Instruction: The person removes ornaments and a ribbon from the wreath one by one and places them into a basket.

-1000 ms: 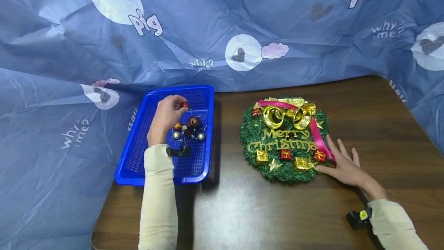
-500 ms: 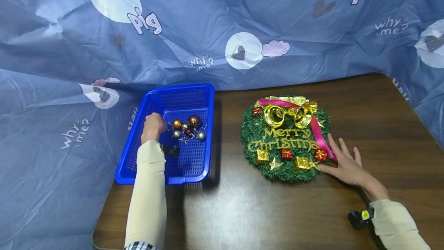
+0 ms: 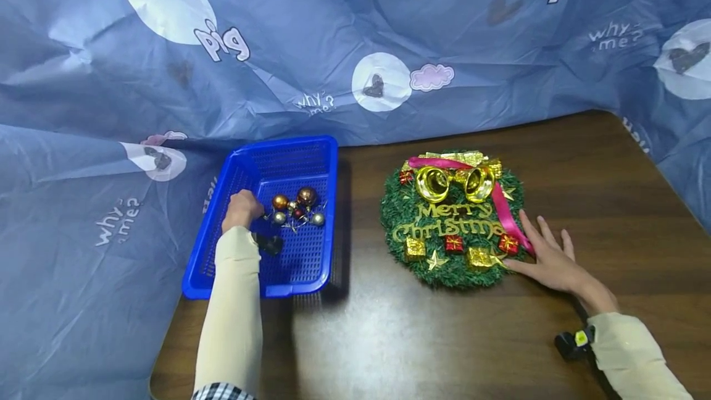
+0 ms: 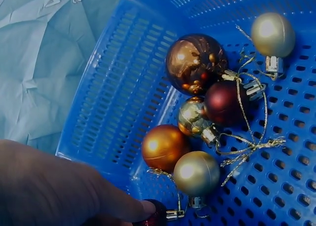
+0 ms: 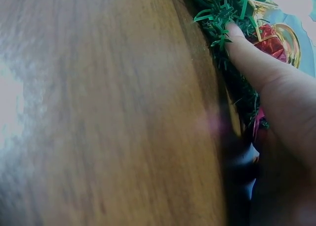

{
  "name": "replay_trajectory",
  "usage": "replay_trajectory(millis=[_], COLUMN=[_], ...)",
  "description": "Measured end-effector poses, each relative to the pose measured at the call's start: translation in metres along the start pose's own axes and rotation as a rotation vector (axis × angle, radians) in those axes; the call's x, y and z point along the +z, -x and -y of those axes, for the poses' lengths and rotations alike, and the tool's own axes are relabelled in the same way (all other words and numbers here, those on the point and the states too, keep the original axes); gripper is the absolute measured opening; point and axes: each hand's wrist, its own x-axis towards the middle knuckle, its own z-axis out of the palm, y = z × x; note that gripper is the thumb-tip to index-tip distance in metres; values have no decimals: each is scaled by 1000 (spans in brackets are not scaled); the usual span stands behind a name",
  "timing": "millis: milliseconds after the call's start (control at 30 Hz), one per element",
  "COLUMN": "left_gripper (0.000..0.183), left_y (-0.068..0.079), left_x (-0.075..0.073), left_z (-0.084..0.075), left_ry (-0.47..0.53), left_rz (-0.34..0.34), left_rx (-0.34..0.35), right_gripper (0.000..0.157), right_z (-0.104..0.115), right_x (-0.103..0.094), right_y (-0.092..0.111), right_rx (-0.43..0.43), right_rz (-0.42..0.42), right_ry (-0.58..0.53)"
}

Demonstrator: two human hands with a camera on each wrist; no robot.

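Inside the blue basket [image 3: 333, 202], my left hand [image 3: 242, 210] is low near the left wall with its fingers curled. In the left wrist view, its fingertips pinch a dark red glittery bauble [image 4: 157, 216], mostly hidden by the hand. Beside it lie an orange bauble [image 4: 165, 148], a pale gold bauble [image 4: 196, 172], a brown bauble [image 4: 190, 67] and a few more with gold strings. On the right, my right hand [image 3: 555, 267] spreads its fingers against the edge of a green Christmas wreath [image 3: 397, 202], its thumb touching the greenery.
Gold bells [image 3: 433, 184], small gift boxes, stars and a pink ribbon [image 3: 504, 210] decorate the wreath. Both basket and wreath stand on a brown wooden table [image 3: 422, 338]. Behind it hangs a blue printed cloth [image 3: 311, 48].
With a red bauble in its fingers, my left hand has moved from the basket's upper part down to its left side. The right hand stays at the wreath. The head view shifts slightly.
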Motion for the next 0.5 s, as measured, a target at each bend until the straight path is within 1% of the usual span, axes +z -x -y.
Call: replay_trajectory(millis=[100,167,233,267,300,400,467,500], left_gripper=[47,47,44,42,39,29,30,30], left_y=[0,4,9,12,14,22,26,29], left_x=[1,0,-2,-4,-6,-15,-21,-23], left_z=[1,1,-2,-4,-8,-26,-43,-53], left_ry=[-16,-22,-19,-20,-12,-14,-16,-14], left_rz=[10,8,-16,-40,-69,-172,-226,-241], left_rx=[0,-1,12,29,51,183,286,336], right_gripper=[103,104,104,104,104,104,104,104], right_z=[1,3,4,5,5,6,6,6], right_x=[3,3,1,0,-1,-3,-2,-1], right_y=[2,2,0,0,-1,0,2,3], right_rx=[1,-4,-9,-12,-13,-3,4,10], right_rz=[-6,-6,-4,-5,-7,-15,-20,-22], right_ry=[-5,2,5,8,7,11,3,-1])
